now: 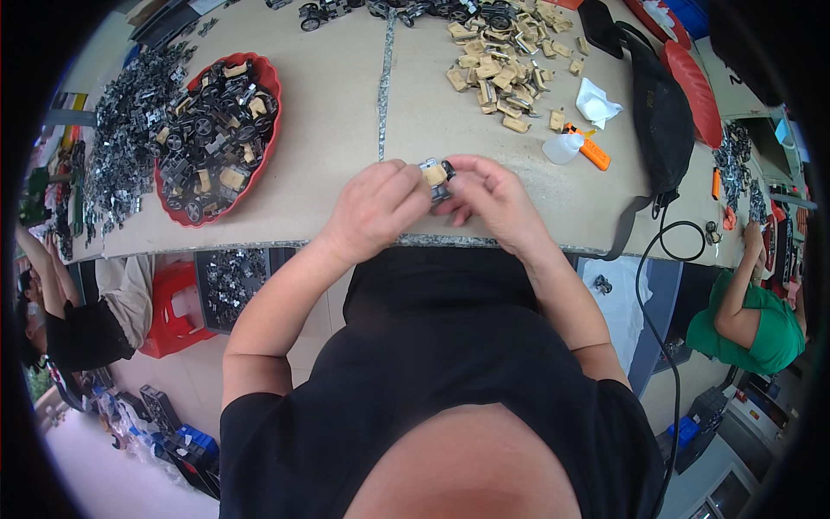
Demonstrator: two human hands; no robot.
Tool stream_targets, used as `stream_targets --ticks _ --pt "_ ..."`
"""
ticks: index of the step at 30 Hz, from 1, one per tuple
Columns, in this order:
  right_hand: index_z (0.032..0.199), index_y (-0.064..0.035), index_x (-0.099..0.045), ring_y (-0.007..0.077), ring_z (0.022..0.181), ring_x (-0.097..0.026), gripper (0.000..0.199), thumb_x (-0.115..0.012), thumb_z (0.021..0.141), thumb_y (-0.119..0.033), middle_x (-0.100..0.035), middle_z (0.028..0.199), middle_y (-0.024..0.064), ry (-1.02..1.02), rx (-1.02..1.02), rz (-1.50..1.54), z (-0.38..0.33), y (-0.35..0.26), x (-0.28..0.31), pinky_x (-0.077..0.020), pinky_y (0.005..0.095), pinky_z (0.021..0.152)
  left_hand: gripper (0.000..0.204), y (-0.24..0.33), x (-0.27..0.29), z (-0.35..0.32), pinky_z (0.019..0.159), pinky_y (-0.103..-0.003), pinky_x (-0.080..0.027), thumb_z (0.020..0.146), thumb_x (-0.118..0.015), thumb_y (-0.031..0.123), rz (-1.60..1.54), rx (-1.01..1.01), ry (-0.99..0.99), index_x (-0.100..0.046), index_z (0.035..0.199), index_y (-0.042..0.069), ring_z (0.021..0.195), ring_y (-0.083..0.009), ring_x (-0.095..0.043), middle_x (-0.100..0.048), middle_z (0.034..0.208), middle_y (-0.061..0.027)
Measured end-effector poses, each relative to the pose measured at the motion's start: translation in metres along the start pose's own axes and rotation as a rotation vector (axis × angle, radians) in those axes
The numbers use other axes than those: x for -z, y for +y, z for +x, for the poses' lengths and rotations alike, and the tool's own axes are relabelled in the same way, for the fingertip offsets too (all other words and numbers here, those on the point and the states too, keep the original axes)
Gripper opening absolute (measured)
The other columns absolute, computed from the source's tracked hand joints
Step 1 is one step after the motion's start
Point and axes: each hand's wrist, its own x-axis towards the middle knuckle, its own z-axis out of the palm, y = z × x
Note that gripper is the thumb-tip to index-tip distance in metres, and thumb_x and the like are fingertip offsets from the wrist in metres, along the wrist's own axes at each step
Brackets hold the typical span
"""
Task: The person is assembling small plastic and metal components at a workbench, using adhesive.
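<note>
Just above the table's front edge, a small toy car part [434, 176] with a tan piece on top, silvery ends and black wheels sits between my hands. My left hand [380, 208] pinches its left side, fingers curled. At its right side, the fingertips of my right hand [493, 203] close on it by a black wheel; the other fingers are bent and partly hidden. To the left stands a red scalloped bowl [275, 86] heaped with similar wheeled car parts [207, 143]. Beyond my right hand lies a pile of loose tan pieces [497, 78].
Small silvery-grey parts [130, 121] spread at the far left. On the right are a white bottle [563, 149], an orange cutter [593, 154], crumpled tissue [596, 101] and a black bag [661, 121] with a hanging cable [640, 294]. Co-workers sit at both sides.
</note>
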Motion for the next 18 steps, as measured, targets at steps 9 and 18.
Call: stream_targets --ticks 9,18 --pt "0.108 0.0028 -0.052 0.0055 0.068 -0.055 0.025 -0.055 0.084 -0.005 -0.060 0.088 0.0045 0.012 0.058 0.006 0.001 0.004 0.005 -0.0460 0.0188 0.059 0.031 0.021 0.004 0.006 0.065 -0.025 -0.048 0.069 -0.066 0.001 -0.323 0.253 0.062 -0.056 0.098 0.000 0.078 -0.0184 -0.056 -0.053 0.094 -0.0090" --pt "0.106 0.0029 -0.055 0.0005 0.069 -0.052 0.027 -0.061 0.079 -0.002 -0.057 0.083 -0.0003 -0.008 0.079 -0.120 0.001 0.006 0.001 -0.0422 0.0148 0.061 0.027 0.001 -0.004 0.011 0.065 -0.019 -0.048 0.075 -0.065 0.002 -1.236 1.160 -0.221 -0.056 0.099 -0.005 0.072 -0.0060 -0.057 -0.061 0.081 -0.0046"
